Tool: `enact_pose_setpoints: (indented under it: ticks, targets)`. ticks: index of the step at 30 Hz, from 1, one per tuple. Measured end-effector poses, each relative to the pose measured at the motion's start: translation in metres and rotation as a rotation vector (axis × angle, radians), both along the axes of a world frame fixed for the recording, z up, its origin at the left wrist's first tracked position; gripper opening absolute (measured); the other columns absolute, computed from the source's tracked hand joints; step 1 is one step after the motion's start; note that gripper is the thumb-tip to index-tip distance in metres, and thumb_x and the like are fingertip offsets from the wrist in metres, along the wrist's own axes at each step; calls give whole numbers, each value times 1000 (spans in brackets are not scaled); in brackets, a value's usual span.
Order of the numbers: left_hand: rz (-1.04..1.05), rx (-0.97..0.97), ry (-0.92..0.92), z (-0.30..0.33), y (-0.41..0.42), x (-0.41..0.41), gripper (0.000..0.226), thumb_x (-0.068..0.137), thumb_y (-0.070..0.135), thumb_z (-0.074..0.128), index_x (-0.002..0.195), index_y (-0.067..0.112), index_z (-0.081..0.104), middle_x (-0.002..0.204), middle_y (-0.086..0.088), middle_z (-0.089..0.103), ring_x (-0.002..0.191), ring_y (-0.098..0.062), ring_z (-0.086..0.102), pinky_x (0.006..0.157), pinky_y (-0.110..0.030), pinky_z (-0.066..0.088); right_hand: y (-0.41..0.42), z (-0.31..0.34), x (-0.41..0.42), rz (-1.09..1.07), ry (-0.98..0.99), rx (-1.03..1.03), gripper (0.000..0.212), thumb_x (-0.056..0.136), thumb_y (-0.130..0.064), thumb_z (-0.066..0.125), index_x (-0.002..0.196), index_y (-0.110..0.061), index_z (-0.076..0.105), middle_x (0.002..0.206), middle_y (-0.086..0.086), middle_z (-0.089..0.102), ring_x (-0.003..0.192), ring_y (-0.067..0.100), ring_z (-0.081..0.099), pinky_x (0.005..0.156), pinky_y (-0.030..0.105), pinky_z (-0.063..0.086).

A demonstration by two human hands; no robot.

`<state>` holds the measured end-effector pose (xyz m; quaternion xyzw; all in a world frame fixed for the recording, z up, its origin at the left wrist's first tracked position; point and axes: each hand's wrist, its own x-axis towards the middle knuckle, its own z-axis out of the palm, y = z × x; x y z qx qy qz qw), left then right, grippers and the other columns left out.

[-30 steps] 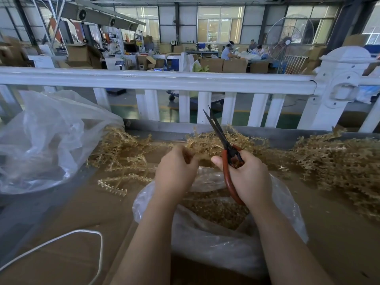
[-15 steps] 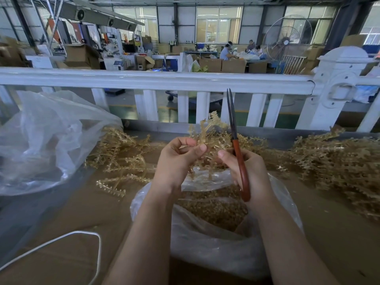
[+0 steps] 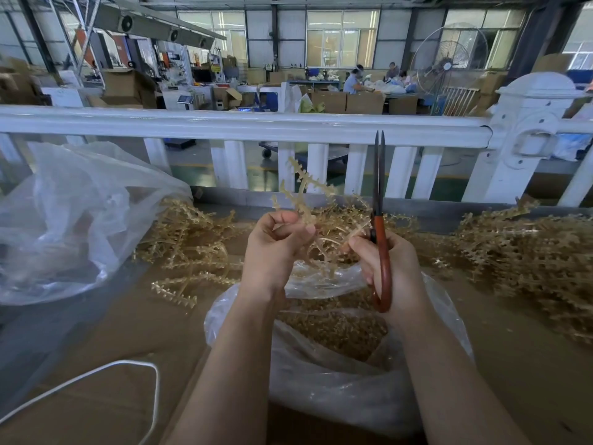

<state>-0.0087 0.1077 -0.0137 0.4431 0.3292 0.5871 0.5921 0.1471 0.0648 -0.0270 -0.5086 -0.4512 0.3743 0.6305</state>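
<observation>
Holding: your left hand (image 3: 276,248) pinches one gold sprig (image 3: 304,200) between thumb and fingers, lifted off the table so its branches stand free for trimming.
Scissors: your right hand (image 3: 398,271) is curled round the red handles of the scissors (image 3: 382,252). The blades point straight up, all but closed, just beside the sprig. I'd say they are parked there while you turn the piece.
Right fingertips: they reach toward a lower branch of the sprig; whether they touch it, I cannot tell.
Catch bag: the open clear bag (image 3: 337,399) sits directly under both hands, likely so the cut bits drop straight in. Gold trimmings (image 3: 337,329) already lie inside.
Supply: the left heap (image 3: 189,242) and right heap (image 3: 526,252) of sprigs flank your hands, both near enough to grab.
Count: one pair of scissors, one sprig in hand, two heaps. There are two clear bags, counting the crumpled bag (image 3: 83,213) at far left, and one white cord (image 3: 156,390).
Beyond: one white railing (image 3: 256,126) runs just behind the table.
</observation>
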Motion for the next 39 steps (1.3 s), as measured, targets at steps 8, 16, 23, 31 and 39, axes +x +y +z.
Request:
enact_pose_setpoints:
  ticks: [8,16,23,31,39]
  targets:
    - [7,66,266,0,-1,-5,13,79,0,77,83,8,68,85,-7,76,80,-17,72,68,-26,54,-6,5,-2,17,107,97,49,66,-42,79,95,-4,70,82,3,74,51,-1,60,51,10,45]
    - [-91,122,380,7,-7,-3,31,81,2,75,92,30,71,84,5,77,76,-7,72,58,-14,50,-5,2,-1,-7,52,66,42,64,-45,79,92,-14,73,52,-14,60,48,-3,56,60,16,44]
    - [-275,81,397,6,-8,-8,27,82,-7,65,98,12,75,79,-3,73,58,-5,60,53,-18,46,-3,0,0,-43,32,61,41,57,-56,82,80,-23,77,68,-9,71,66,3,67,71,23,49]
    - [-260,228,540,8,-10,-6,31,84,1,69,75,30,78,66,11,70,54,0,56,52,-13,43,7,-5,-4,-66,-236,-19,8,80,-21,83,79,-19,75,75,-4,75,71,12,71,63,15,53]
    - [244,19,597,-3,2,-14,20,83,11,74,98,24,73,82,4,73,61,-9,59,63,-29,52,6,-9,1,-197,-86,4,17,87,-23,77,80,-9,72,66,2,71,60,14,66,61,23,52]
